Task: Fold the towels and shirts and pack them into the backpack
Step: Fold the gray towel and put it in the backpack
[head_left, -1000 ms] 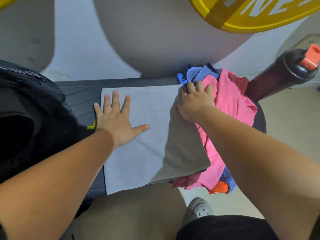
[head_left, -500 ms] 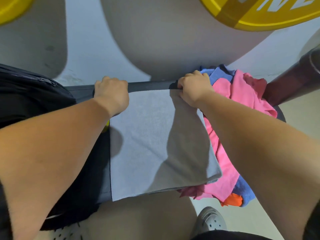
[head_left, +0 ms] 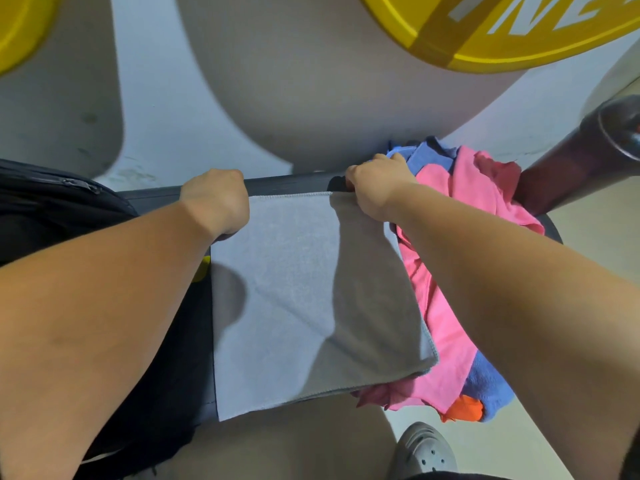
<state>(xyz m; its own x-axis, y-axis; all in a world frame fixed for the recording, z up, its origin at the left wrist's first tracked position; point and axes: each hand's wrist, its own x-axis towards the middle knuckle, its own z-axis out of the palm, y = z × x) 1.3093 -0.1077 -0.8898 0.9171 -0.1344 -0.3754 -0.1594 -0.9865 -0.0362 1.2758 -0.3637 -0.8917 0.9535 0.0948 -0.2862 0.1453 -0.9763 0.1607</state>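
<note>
A grey towel (head_left: 294, 289) lies spread across the black desk (head_left: 287, 183), its near edge hanging over the desk's near edge. The hands are apart. The left hand (head_left: 216, 199) grips the towel's far left corner and the right hand (head_left: 377, 188) its far right corner, both at the desk's far edge, fingertips hidden behind the knuckles. The towel's right side overlaps a pile (head_left: 446, 341) of pink, blue and orange cloth. The backpack (head_left: 52, 202) sits at the left end, largely behind the left forearm and cut off by the frame.
</note>
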